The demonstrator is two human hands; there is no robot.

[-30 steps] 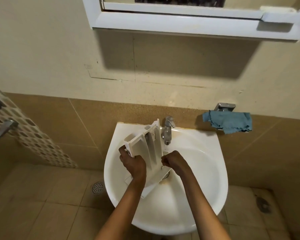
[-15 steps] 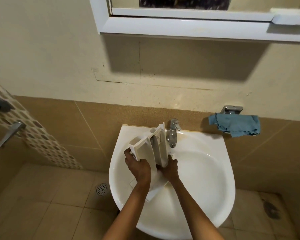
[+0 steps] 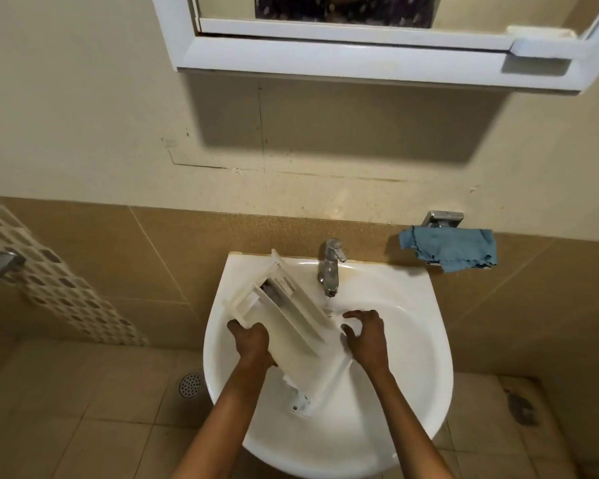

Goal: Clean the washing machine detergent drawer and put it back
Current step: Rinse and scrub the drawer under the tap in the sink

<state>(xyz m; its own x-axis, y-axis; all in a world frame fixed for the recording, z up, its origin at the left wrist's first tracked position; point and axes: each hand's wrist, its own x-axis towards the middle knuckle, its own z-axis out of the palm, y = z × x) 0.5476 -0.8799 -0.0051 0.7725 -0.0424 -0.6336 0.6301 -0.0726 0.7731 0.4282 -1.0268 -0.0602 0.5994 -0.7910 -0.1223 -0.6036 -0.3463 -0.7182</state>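
Over the sink (image 3: 412, 375), the drawer (image 3: 291, 326) slants from far left down to the near middle, left hand (image 3: 251, 344) gripping its left edge, right hand (image 3: 365, 337) spread just beside its right side, perhaps touching it.

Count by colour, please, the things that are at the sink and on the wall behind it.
White: 3 (detergent drawer, sink, mirror cabinet)
Silver: 2 (tap, wall holder)
Blue: 1 (cloth)
Total: 6
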